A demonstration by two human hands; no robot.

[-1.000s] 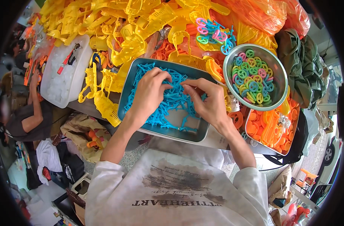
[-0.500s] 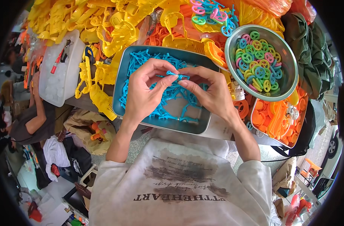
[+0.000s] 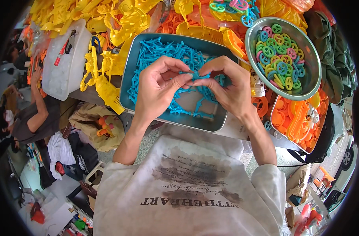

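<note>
Both hands meet over the right half of a metal tray [image 3: 126,92] heaped with thin blue plastic parts [image 3: 163,49]. My left hand [image 3: 160,84] pinches one end of a small blue plastic part [image 3: 196,75] between thumb and forefinger. From the other side, my right hand [image 3: 231,84] grips the same part with thumb and fingertips. Fingers cover much of it, so its full shape is hidden. To the right, a round steel bowl [image 3: 314,59] holds several small wheel-shaped rings [image 3: 281,67] in green, yellow, pink and blue.
Yellow plastic mouldings [image 3: 108,88] pile up behind and left of the tray. A white tub [image 3: 57,84] with red-handled pliers [image 3: 61,54] stands at the left. Orange parts [image 3: 297,122] fill a second tray below the bowl. Another person's arm [image 3: 38,106] shows at far left.
My view has shifted slightly, so tray and bowl appear higher and further right. Both hands still hold the small blue part, which has turned between the fingertips.
</note>
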